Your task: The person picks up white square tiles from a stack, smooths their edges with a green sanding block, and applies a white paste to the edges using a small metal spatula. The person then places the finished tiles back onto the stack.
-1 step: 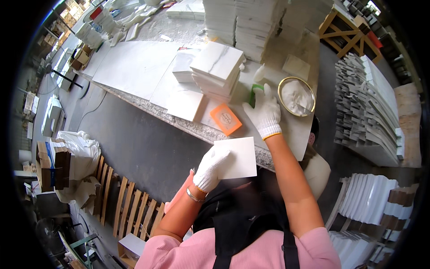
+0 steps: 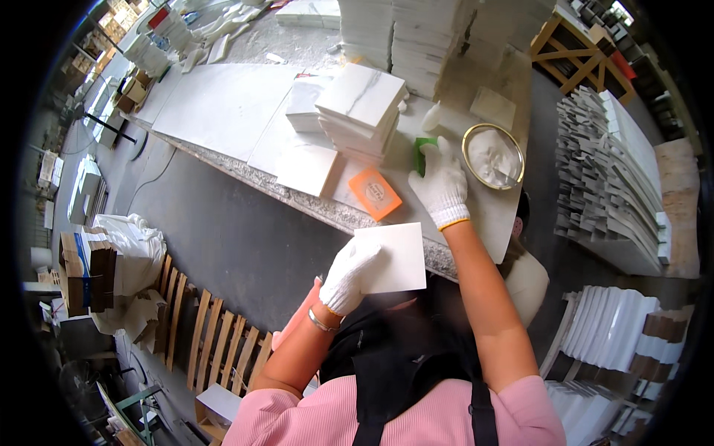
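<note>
My left hand (image 2: 348,276), in a white knitted glove, holds a square white tile (image 2: 396,259) by its left side, in front of the table's near edge. My gloved right hand (image 2: 442,189) reaches over the table with fingers apart. Between its thumb and fingertips lies a green block (image 2: 422,152), partly hidden by the hand; whether they touch is hard to tell. Left of that hand an orange block (image 2: 374,195) with a printed face lies near the edge. A gold-rimmed bowl (image 2: 465,154) of white material stands just to the right.
A stack of marble tiles (image 2: 364,97) stands behind the orange block, beside a flat-lying tile (image 2: 306,171). Taller stone stacks (image 2: 416,44) rise at the back, with a small white bottle (image 2: 431,116) before them. Wooden pallets (image 2: 223,334) lie on the floor at left.
My right hand has shifted slightly to the right, and a little more of the green block shows. The left hand keeps its hold on the tile.
</note>
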